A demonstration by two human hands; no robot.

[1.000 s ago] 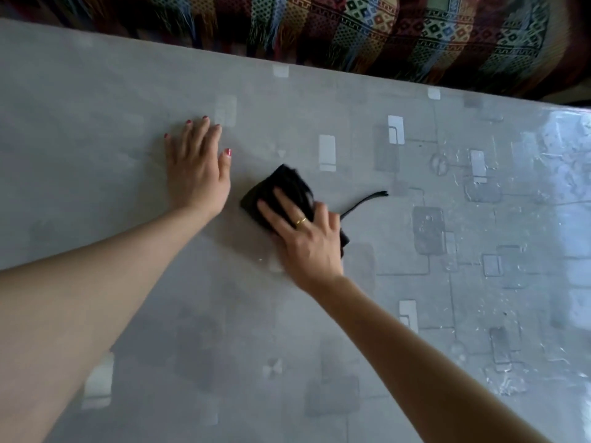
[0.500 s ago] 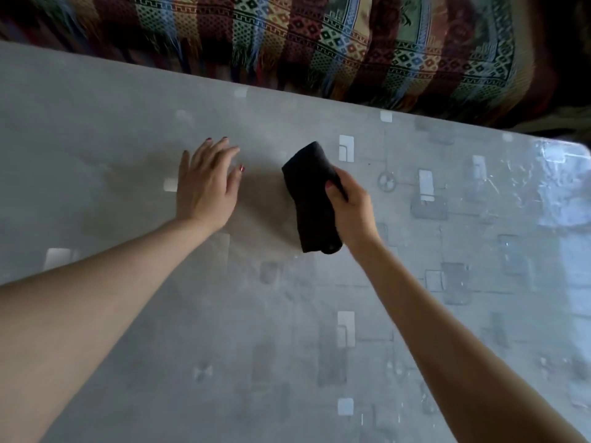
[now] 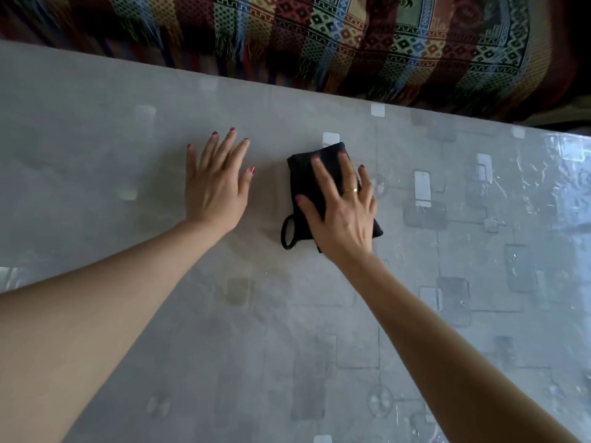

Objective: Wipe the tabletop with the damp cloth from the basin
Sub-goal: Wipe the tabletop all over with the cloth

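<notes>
A person's right hand (image 3: 340,212) lies flat on a folded black cloth (image 3: 303,187) on a grey tabletop (image 3: 96,129), fingers spread and pressing down rather than curled around the fabric. A gold ring (image 3: 352,189) shows on one finger. The cloth sits near the middle of the table, a little to the right of the left hand (image 3: 216,183), which rests apart from it, palm down and fingers extended, gripping nothing. A thin black loop (image 3: 288,233) sticks out from the cloth's near left corner. Much of the cloth's near right part is hidden under the palm, so its full outline cannot be made out.

The tabletop carries a pattern of pale and dark squares and glares with reflected light at the far right, where surface detail is washed out. Beyond the table's far edge hangs a striped, patterned woven blanket (image 3: 351,43) with fringe, blurred and cut off by the top of the view. Both forearms run out of frame at the near edge.
</notes>
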